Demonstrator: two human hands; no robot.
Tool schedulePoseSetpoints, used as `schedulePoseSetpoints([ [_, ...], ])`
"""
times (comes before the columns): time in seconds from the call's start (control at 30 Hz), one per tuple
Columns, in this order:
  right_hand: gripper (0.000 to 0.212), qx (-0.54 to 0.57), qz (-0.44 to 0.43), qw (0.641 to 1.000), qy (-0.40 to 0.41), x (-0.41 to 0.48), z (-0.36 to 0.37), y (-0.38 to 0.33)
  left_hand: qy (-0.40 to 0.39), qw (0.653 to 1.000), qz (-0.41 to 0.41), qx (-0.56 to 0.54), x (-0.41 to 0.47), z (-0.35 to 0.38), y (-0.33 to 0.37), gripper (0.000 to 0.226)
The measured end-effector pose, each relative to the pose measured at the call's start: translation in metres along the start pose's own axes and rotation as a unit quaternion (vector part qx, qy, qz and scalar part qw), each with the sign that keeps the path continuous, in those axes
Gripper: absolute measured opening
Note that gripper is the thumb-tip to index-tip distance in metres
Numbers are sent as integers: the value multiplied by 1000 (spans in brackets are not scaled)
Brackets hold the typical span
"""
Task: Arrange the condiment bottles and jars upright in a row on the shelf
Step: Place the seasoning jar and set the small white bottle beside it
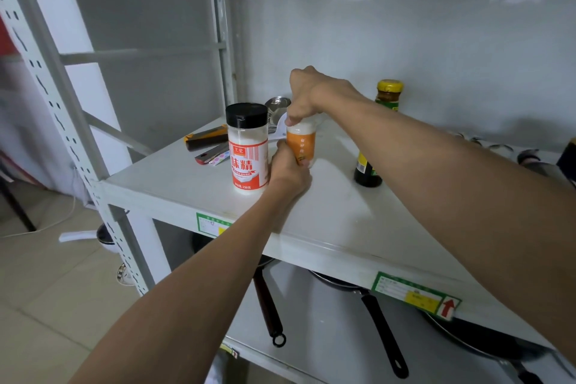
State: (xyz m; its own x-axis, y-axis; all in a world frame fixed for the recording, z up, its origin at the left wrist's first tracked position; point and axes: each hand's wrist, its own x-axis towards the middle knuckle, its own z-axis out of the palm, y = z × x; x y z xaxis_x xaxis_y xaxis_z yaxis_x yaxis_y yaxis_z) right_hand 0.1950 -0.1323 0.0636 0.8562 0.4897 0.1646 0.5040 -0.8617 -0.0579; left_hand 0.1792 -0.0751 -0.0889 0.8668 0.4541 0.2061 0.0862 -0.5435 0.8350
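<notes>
Head view: a white metal shelf [327,206] is standing against a pale grey panelled wall [405,40], its smooth glossy top catching soft reflections, its perforated white uprights [59,109] running down to a beige tiled floor [46,290]. Green-bordered labels [416,294] are sticking to the front lip. On the tier below, dark round pans [352,285] with long black handles are lying flat. On the top surface, a clear plastic jar with a black cap [247,150], white granules inside and a red-and-white label, is standing upright near the front left. Just beside it, to its right, an orange-labelled jar [300,145] is also standing upright, holding white contents; the left hand [288,170] is wrapping around its lower body from the front, fingers closed on it, while the right hand [314,97] is reaching over from above, fingertips pinching its top; the lid itself is hidden under the fingers. Farther right and back, a dark glass bottle with a yellow cap [378,134] is standing upright, partly hidden behind the right forearm. Behind the jars, at the back left, flat tools with black and orange handles [207,140] are lying loose, and a shiny steel ladle bowl [277,104] is showing behind the right hand. Along the far right back edge, small metallic round things are appearing blurred; cannot tell what they are.
</notes>
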Motion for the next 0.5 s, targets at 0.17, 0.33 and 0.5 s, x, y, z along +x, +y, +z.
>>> schedulePoseSetpoints([
  [0.17,65,12,-5,1000,14,2,5,2,31,999,3,-12,3,1,-2,56],
  [0.33,69,31,-5,999,20,1,5,6,39,999,22,28,4,2,-5,52],
  [0.5,73,47,-10,998,28,1,6,6,39,998,35,32,4,1,-5,44],
])
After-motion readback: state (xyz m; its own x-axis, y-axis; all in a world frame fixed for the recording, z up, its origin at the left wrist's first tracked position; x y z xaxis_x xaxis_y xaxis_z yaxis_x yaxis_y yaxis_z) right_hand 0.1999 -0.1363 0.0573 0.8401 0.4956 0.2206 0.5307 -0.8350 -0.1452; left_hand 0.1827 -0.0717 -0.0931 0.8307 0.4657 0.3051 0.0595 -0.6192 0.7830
